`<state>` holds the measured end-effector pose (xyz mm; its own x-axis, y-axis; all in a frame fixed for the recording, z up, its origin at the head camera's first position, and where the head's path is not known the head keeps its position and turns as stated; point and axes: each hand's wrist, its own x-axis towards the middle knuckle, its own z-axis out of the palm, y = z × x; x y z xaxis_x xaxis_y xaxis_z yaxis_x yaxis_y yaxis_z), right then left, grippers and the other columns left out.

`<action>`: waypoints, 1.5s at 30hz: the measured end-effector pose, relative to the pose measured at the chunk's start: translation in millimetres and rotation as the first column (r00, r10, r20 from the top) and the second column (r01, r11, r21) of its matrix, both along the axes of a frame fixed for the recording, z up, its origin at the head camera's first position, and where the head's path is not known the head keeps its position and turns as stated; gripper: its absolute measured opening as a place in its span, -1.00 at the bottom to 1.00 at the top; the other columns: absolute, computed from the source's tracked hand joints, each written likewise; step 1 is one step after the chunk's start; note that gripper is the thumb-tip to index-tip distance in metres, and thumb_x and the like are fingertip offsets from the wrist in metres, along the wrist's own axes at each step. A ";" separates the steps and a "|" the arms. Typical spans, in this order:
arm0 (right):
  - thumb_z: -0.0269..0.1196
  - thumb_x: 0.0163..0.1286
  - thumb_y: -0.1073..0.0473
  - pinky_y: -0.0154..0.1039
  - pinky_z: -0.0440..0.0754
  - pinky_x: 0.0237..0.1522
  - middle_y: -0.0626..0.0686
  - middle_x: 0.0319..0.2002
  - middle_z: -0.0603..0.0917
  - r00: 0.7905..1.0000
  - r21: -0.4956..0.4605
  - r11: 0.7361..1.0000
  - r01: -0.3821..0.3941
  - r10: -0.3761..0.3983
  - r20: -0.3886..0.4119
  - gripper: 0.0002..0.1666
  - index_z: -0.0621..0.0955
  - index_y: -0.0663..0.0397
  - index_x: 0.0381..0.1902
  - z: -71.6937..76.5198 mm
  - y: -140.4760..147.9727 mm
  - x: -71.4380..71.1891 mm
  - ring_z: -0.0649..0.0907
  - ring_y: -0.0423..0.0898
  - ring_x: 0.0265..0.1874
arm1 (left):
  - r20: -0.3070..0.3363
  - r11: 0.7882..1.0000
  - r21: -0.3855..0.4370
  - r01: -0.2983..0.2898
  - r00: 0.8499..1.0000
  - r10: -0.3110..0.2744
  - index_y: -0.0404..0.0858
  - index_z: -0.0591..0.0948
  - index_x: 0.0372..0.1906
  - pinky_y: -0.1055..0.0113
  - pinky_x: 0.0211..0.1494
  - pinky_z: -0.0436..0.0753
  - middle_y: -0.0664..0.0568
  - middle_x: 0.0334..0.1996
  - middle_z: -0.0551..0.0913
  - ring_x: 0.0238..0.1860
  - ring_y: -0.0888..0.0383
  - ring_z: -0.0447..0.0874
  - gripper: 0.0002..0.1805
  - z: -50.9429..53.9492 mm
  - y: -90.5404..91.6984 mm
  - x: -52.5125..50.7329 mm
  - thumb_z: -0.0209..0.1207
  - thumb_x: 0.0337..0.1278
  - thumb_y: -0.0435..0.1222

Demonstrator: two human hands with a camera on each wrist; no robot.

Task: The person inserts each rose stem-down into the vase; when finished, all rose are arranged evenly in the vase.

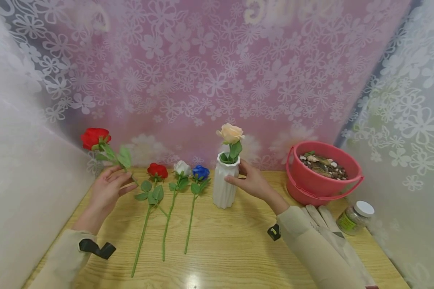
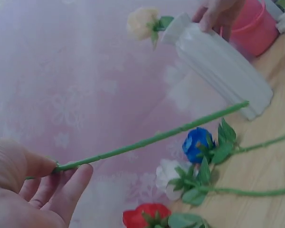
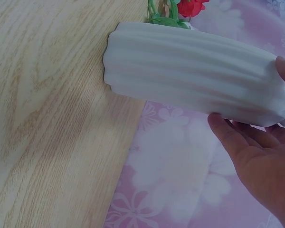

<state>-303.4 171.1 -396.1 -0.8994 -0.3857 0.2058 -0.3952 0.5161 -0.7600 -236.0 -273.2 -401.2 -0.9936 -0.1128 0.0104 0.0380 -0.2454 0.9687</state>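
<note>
My left hand [image 1: 109,187] pinches the stem of a red rose [image 1: 95,139] above the table's left side; in the left wrist view the green stem [image 2: 147,142] points toward the vase. A white ribbed vase [image 1: 224,182] stands upright, holding one peach rose [image 1: 231,133]. My right hand [image 1: 252,181] grips the vase near its top, thumb on the front and fingers around the right side. Lying between the hands are another red rose [image 1: 157,171], a white rose [image 1: 182,168] and a blue rose [image 1: 200,172], their stems toward the front.
A pink bucket [image 1: 322,172] with pebbles and shells stands at the back right of the wooden table [image 1: 224,249]. Pale gloves [image 1: 332,233] and a white-lidded jar [image 1: 355,217] are at the right. A flowered curtain [image 1: 202,80] hangs behind.
</note>
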 end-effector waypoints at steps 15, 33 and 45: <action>0.43 0.43 -0.14 0.26 0.63 0.33 0.10 0.47 0.53 1.000 -0.005 1.000 -0.005 0.004 -0.010 -0.07 0.30 -0.20 0.63 -2.5 0.7 -0.9 0.60 0.20 0.39 | -0.060 0.976 0.212 -0.042 0.997 0.056 -0.19 0.32 0.36 0.25 0.12 0.81 0.06 0.01 0.50 -0.08 0.20 0.71 -0.48 41.4 42.1 -11.6 0.23 0.45 -0.44; 0.43 0.44 -0.13 0.15 0.71 0.27 0.09 0.47 0.52 1.000 -0.011 1.000 -0.013 0.013 -0.002 -0.06 0.27 -0.21 0.64 -2.6 0.3 0.1 0.60 0.20 0.40 | -0.126 0.926 0.366 -0.094 0.981 0.150 -0.15 0.42 0.10 0.22 0.04 0.84 0.00 -0.24 0.63 -0.17 0.08 0.78 -0.68 76.0 87.3 -28.2 0.23 0.43 -0.47; 0.42 0.45 -0.12 0.15 0.71 0.27 0.08 0.48 0.50 1.000 -0.019 1.000 -0.020 0.021 0.013 -0.07 0.28 -0.22 0.64 -2.7 0.7 -0.6 0.59 0.20 0.40 | -0.227 0.949 0.301 -0.094 0.959 0.167 -0.16 0.44 0.11 0.19 0.05 0.84 -0.03 -0.27 0.66 -0.14 0.07 0.81 -0.72 90.3 117.4 -38.3 0.20 0.46 -0.45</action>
<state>-304.0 171.8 -398.7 -0.8940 -0.4003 0.2015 -0.3955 0.4931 -0.7749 -274.3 -155.8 -310.9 -0.9397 -0.2762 0.2015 0.3173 -0.4854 0.8147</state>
